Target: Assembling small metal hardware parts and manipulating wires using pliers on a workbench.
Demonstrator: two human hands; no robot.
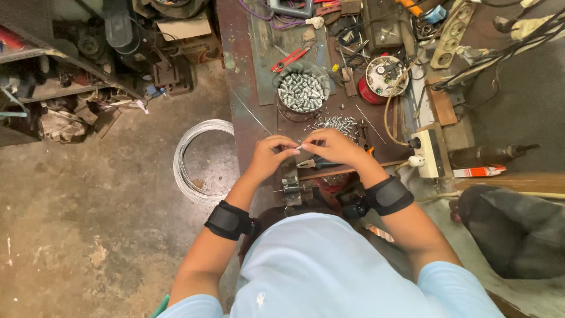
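Just a small metal piece (301, 146) between left hand (269, 156) and right hand (336, 148) fingertips.

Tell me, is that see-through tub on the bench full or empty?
Nearly full. The clear tub is heaped with small silver metal pieces, and more lie spilled on the workbench beside it.

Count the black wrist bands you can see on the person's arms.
2: one wrist band on the left forearm, one wrist band on the right forearm. None appears hidden.
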